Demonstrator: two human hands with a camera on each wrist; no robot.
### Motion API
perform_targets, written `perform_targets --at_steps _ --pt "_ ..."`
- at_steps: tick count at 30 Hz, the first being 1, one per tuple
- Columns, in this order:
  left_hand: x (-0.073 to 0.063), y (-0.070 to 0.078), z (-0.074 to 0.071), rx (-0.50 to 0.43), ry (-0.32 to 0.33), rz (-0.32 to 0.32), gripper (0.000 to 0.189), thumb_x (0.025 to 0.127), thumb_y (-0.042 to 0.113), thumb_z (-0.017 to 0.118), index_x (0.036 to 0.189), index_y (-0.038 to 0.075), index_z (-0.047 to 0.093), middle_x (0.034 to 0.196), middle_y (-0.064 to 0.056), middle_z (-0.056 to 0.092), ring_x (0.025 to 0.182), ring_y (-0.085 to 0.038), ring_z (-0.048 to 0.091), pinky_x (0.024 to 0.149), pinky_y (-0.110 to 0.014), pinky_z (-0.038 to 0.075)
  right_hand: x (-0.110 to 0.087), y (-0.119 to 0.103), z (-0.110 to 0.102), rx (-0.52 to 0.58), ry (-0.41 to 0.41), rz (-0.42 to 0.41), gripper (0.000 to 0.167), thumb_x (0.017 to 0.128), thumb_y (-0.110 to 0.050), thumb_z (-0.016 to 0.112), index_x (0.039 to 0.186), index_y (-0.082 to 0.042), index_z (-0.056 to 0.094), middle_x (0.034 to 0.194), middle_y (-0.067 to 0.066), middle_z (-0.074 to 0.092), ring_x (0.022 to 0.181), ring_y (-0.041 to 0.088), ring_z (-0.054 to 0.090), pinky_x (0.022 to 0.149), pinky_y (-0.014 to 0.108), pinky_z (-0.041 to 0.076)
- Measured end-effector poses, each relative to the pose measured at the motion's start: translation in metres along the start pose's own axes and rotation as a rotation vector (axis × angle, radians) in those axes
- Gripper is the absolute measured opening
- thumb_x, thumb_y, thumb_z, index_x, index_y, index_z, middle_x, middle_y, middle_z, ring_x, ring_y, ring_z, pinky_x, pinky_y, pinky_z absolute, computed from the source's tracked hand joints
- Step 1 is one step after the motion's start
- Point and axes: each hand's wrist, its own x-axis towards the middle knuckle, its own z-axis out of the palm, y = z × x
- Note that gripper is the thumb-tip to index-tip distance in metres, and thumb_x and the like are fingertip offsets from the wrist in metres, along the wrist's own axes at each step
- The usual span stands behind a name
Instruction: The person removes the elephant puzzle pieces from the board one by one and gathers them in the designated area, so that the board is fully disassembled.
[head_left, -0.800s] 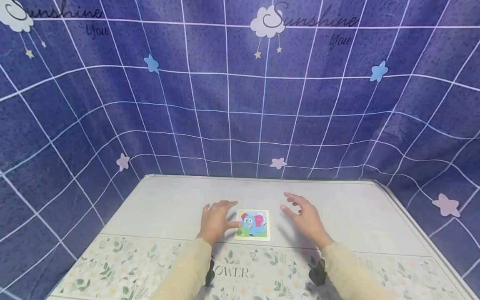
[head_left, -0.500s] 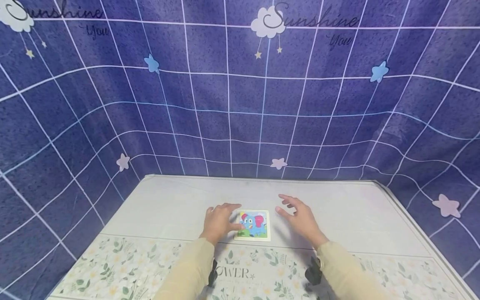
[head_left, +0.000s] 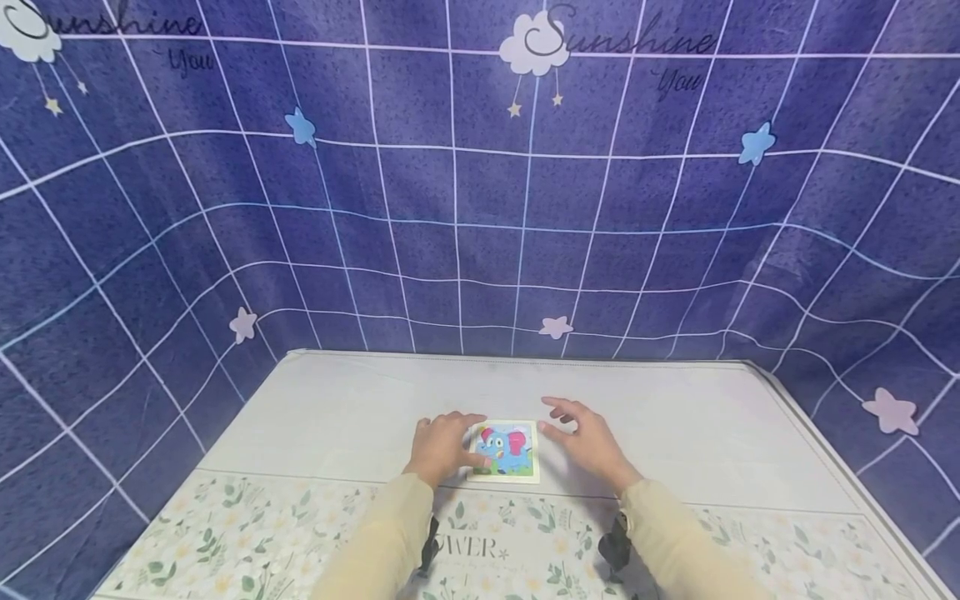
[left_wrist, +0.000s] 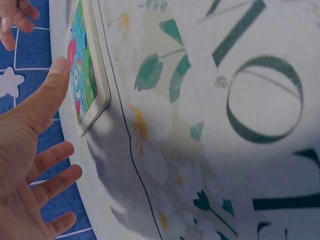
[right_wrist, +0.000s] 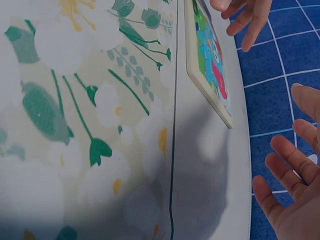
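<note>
A small square elephant jigsaw puzzle [head_left: 513, 454] in a pale frame lies flat on the table, its blue elephant with pink ears facing up. At its left side is my left hand [head_left: 438, 446], fingers spread and thumb reaching over the picture's lower left. In the left wrist view the left hand [left_wrist: 30, 130] appears beside the puzzle [left_wrist: 82, 65] with its fingers apart. My right hand [head_left: 588, 442] hovers off the puzzle's right edge, fingers loosely extended. The right wrist view has the right hand [right_wrist: 295, 185] clear of the puzzle [right_wrist: 210, 55], holding nothing.
The table [head_left: 360, 392] has a plain pale back part and a flower-printed front strip [head_left: 262, 533] with lettering. A blue gridded curtain [head_left: 480, 192] with stars and clouds hangs behind the table and along both sides.
My right hand has moved left, closer to the puzzle's right edge. My left hand has shifted slightly right and nearer the puzzle. The puzzle lies in about the same place.
</note>
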Motion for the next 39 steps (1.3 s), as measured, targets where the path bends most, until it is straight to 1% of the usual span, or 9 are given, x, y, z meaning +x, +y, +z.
perform_targets --at_steps 5,9,12,15,20,24,25,33,39 --pt "0.002 -0.001 0.003 0.010 -0.023 -0.011 0.079 0.063 0.050 0.091 0.134 0.023 0.067 0.122 -0.006 0.071 0.110 -0.028 0.067 0.094 -0.050 0.050 0.001 0.001 0.004 0.008 -0.030 0.012 0.043 0.093 -0.024 0.074 0.133 -0.010 0.066 0.110 0.010 0.070 0.107 0.032 0.065 0.093 0.053 0.054" --pt "0.003 -0.001 0.004 0.018 -0.038 -0.016 0.080 0.062 0.050 0.091 0.134 0.024 0.067 0.118 -0.006 0.072 0.106 -0.028 0.067 0.091 -0.048 0.050 0.001 0.002 0.007 0.020 -0.049 0.018 0.043 0.093 -0.024 0.075 0.132 -0.010 0.067 0.109 0.009 0.070 0.106 0.031 0.065 0.093 0.053 0.054" --pt "0.003 -0.001 0.004 0.020 -0.048 -0.018 0.081 0.062 0.049 0.091 0.134 0.024 0.067 0.115 -0.006 0.072 0.104 -0.028 0.067 0.090 -0.047 0.050 0.000 0.001 0.009 0.027 -0.065 0.022 0.043 0.093 -0.023 0.075 0.132 -0.009 0.066 0.109 0.010 0.070 0.106 0.032 0.065 0.092 0.054 0.054" --pt "0.004 -0.001 0.003 0.016 -0.068 -0.026 0.081 0.062 0.049 0.091 0.135 0.023 0.066 0.116 -0.007 0.072 0.105 -0.028 0.067 0.089 -0.047 0.050 -0.001 0.000 0.010 0.036 -0.084 0.025 0.043 0.092 -0.020 0.075 0.132 -0.008 0.066 0.110 0.012 0.069 0.107 0.033 0.064 0.093 0.055 0.054" --pt "0.005 0.000 0.005 0.024 -0.094 -0.030 0.082 0.062 0.050 0.091 0.136 0.023 0.066 0.113 -0.006 0.071 0.104 -0.027 0.067 0.088 -0.047 0.050 0.002 -0.001 0.014 0.028 -0.101 -0.017 0.043 0.090 -0.014 0.076 0.131 -0.006 0.067 0.109 0.016 0.069 0.109 0.038 0.064 0.098 0.059 0.051" --pt "0.005 0.000 0.004 0.045 -0.092 -0.023 0.081 0.062 0.051 0.090 0.135 0.023 0.066 0.110 -0.005 0.070 0.102 -0.027 0.066 0.087 -0.047 0.051 0.005 0.002 0.018 -0.017 -0.103 -0.041 0.042 0.088 -0.013 0.078 0.128 -0.007 0.068 0.108 0.016 0.070 0.107 0.038 0.065 0.102 0.059 0.049" --pt "0.005 0.001 0.004 0.052 -0.092 -0.020 0.081 0.062 0.051 0.090 0.135 0.023 0.066 0.110 -0.005 0.070 0.103 -0.027 0.066 0.087 -0.047 0.051 0.006 0.003 0.020 -0.027 -0.107 -0.037 0.042 0.088 -0.013 0.078 0.128 -0.007 0.069 0.108 0.015 0.070 0.107 0.037 0.065 0.102 0.058 0.049" --pt "0.004 0.002 0.004 0.062 -0.112 -0.021 0.082 0.063 0.051 0.090 0.137 0.024 0.065 0.117 -0.006 0.066 0.105 -0.029 0.064 0.088 -0.048 0.052 0.011 0.006 0.026 -0.076 -0.115 -0.047 0.041 0.085 -0.011 0.079 0.125 -0.007 0.070 0.099 0.011 0.067 0.095 0.030 0.064 0.095 0.054 0.053" --pt "0.004 0.004 0.004 0.070 -0.113 -0.032 0.082 0.064 0.051 0.090 0.137 0.023 0.065 0.117 -0.006 0.065 0.105 -0.029 0.063 0.089 -0.049 0.053 0.012 0.005 0.028 -0.117 -0.140 -0.047 0.040 0.085 -0.010 0.079 0.124 -0.007 0.071 0.098 0.008 0.068 0.091 0.026 0.063 0.090 0.051 0.054"
